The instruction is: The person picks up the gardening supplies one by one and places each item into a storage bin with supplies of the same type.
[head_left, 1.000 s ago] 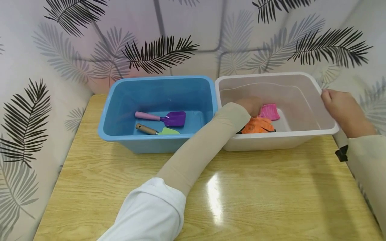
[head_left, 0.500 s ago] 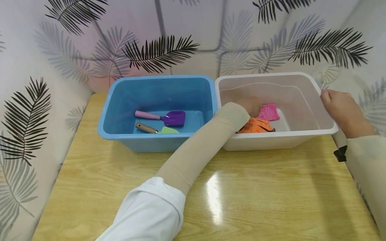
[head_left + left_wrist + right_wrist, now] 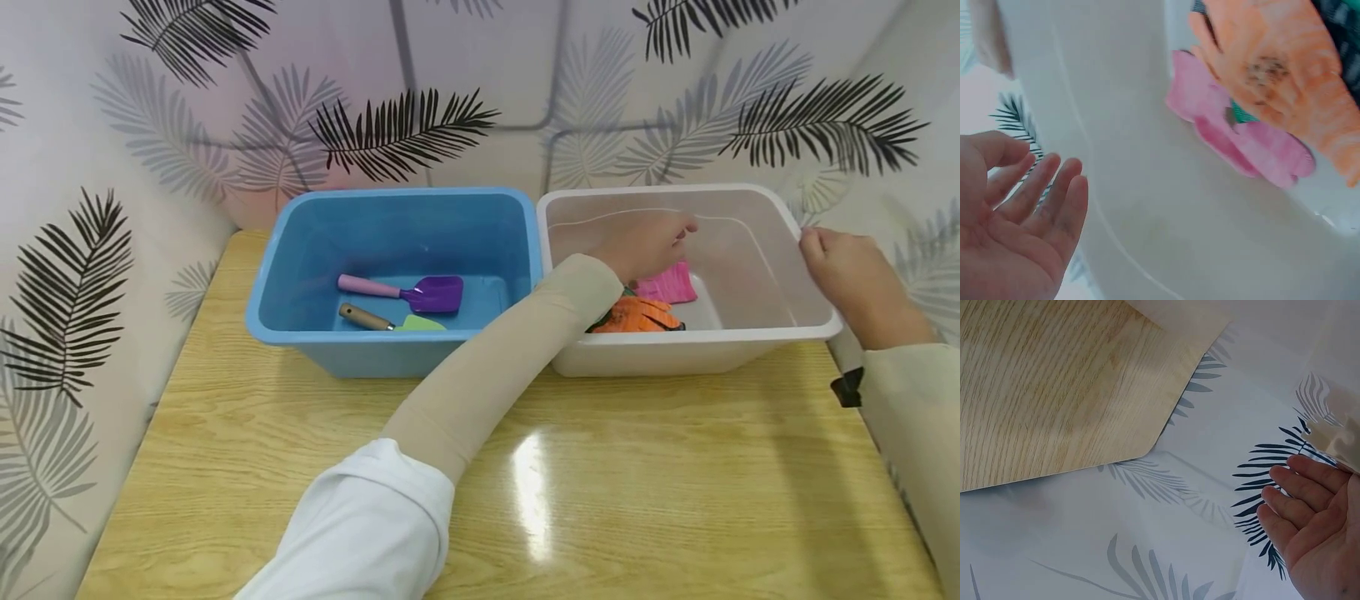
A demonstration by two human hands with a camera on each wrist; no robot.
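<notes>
Over the white bin (image 3: 622, 354) my left hand (image 3: 647, 242) hovers with nothing in it. Its fingers are loosely bent, clear of the gloves in the left wrist view. At the bin's bottom lie a pink glove (image 3: 1235, 134) and an orange glove (image 3: 1272, 69) with dark marks; the orange one partly covers the pink. Something dark and green shows beside them, mostly cut off. My right hand (image 3: 855, 279) holds the bin's right rim, thumb at the top edge, fingers outside.
Against the white bin's left side stands a blue bin (image 3: 405, 358). Inside it lie a purple shovel (image 3: 433, 296) with a pink handle and a green-bladed tool (image 3: 422, 324) with a wooden handle. Both bins stand on a wooden table (image 3: 637, 483) before a leaf-patterned backdrop (image 3: 487, 83).
My left hand has risen from low among the gloves towards the back right of the white bin, empty. The right hand stays on the rim.
</notes>
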